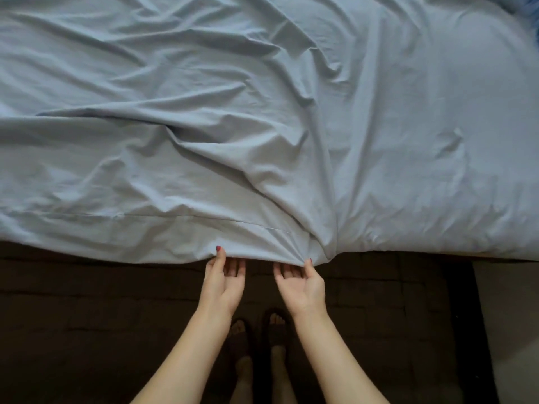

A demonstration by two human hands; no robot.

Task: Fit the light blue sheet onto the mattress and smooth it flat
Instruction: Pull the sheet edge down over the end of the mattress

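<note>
The light blue sheet (204, 126) lies spread over the mattress and covers the whole top of it in view; the mattress itself is hidden beneath the cloth. On the left half the fabric carries long diagonal creases, and a stitched hem line (131, 216) runs along the near edge. The left hand (223, 282) is palm-up at that edge, thumb on top of the cloth and fingers tucked under it, so it pinches the hem. Just beside it, the right hand (302, 287) holds the edge the same way, thumb over and fingers under. A deep fold (318, 217) gathers toward the right hand, and the sheet right of it lies smoother. Below the hands are a dark floor (87, 316) and the person's feet in sandals (259, 333). The step in hand appears to be seating the near edge. To do it well, keep both pinches firm, draw the edge toward the body with even tension, and move the hands apart along the hem so the gathered fold spreads out. Uneven pulling would likely deepen the diagonal creases.
</note>
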